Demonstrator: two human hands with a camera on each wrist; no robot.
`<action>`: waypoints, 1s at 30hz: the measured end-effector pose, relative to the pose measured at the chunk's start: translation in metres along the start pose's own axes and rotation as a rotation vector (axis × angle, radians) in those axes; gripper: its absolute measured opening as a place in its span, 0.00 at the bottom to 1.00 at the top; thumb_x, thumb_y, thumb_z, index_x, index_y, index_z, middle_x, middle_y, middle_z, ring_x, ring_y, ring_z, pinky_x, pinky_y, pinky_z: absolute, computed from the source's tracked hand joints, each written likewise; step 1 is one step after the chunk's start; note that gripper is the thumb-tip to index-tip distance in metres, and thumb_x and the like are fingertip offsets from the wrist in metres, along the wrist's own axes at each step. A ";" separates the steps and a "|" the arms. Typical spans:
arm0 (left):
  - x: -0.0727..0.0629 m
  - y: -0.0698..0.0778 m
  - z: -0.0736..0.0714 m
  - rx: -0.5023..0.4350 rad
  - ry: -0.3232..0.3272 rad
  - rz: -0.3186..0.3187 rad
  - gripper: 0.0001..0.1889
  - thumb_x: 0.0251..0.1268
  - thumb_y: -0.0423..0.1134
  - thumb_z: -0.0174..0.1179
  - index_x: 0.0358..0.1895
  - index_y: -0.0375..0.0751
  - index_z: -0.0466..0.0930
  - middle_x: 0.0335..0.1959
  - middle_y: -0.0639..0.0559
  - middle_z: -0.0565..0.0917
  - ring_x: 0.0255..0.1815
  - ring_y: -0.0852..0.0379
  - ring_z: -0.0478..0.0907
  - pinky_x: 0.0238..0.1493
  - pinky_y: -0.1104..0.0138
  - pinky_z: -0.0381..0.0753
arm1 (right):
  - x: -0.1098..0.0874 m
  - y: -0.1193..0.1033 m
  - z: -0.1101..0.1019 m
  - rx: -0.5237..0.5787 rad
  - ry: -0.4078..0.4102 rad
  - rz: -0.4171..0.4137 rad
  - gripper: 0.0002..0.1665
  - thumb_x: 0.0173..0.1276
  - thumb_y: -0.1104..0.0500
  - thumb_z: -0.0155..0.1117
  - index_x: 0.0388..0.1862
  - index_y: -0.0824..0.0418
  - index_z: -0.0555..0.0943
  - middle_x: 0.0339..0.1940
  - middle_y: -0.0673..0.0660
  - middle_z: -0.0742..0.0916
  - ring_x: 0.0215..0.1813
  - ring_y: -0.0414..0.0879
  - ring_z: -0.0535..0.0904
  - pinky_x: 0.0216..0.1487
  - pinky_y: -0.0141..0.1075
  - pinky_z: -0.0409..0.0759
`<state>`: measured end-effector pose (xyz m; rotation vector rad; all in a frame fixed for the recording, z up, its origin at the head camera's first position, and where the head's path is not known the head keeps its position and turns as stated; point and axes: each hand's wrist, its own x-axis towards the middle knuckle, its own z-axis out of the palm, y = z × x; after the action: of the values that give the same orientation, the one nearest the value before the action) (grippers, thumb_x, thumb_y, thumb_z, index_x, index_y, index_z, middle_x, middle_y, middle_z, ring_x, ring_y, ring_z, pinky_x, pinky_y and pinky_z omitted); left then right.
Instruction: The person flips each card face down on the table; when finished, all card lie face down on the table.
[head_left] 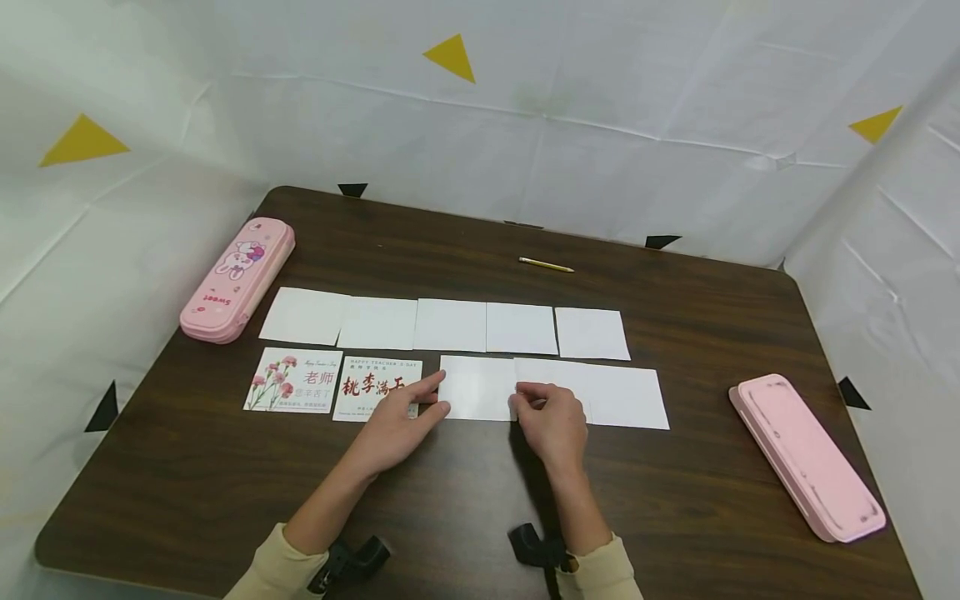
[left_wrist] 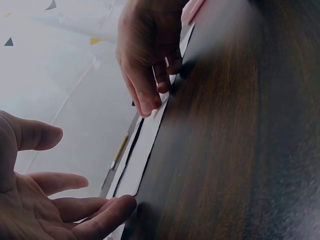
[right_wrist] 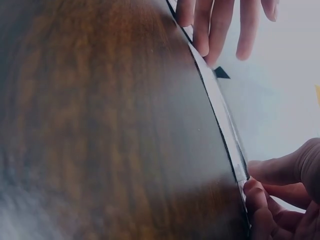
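In the head view, a blank white card (head_left: pixel 477 388) lies in the front row between my two hands. My right hand (head_left: pixel 553 421) pinches its right edge between thumb and curled fingers, over more white cards (head_left: pixel 630 397) on the right. At the card's left edge, my left hand (head_left: pixel 397 427) has its fingers extended and partly covers a card with red Chinese lettering (head_left: pixel 360 392). Left of that lies a card printed with pink flowers (head_left: pixel 288 382). The left wrist view shows the left hand's fingertips (left_wrist: pixel 122 205) right at the card's near corner.
A back row of several blank white cards (head_left: pixel 450 325) runs behind the front row. Farther back lies a yellow pencil (head_left: pixel 546 264). One pink pencil case (head_left: pixel 238 279) sits at the back left, another pink case (head_left: pixel 806 458) at the right table edge. White sheeting (head_left: pixel 570 125) surrounds the table.
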<state>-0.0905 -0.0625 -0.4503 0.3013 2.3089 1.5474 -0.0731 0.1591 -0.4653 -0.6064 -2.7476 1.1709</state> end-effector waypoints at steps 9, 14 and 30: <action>-0.013 0.000 -0.010 0.025 0.061 -0.034 0.28 0.70 0.43 0.59 0.71 0.43 0.68 0.61 0.41 0.78 0.64 0.47 0.72 0.64 0.47 0.67 | 0.000 -0.001 -0.004 0.090 -0.029 -0.013 0.10 0.62 0.60 0.71 0.42 0.58 0.90 0.31 0.52 0.88 0.33 0.45 0.83 0.30 0.36 0.77; -0.034 -0.004 -0.034 0.134 0.194 -0.088 0.29 0.72 0.46 0.57 0.73 0.45 0.66 0.63 0.37 0.76 0.58 0.45 0.78 0.55 0.49 0.77 | -0.004 -0.012 -0.004 0.287 -0.133 -0.063 0.11 0.64 0.63 0.70 0.45 0.64 0.88 0.36 0.57 0.89 0.33 0.50 0.85 0.28 0.36 0.82; -0.048 -0.015 -0.067 0.371 0.291 -0.137 0.29 0.72 0.45 0.54 0.72 0.36 0.66 0.45 0.38 0.80 0.26 0.52 0.65 0.28 0.60 0.63 | -0.033 -0.051 0.036 0.748 -0.699 -0.064 0.26 0.72 0.70 0.57 0.67 0.75 0.69 0.63 0.72 0.77 0.60 0.63 0.78 0.47 0.48 0.83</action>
<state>-0.0728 -0.1422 -0.4334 0.0021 2.7763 1.1545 -0.0682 0.0898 -0.4520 -0.0015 -2.3780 2.5651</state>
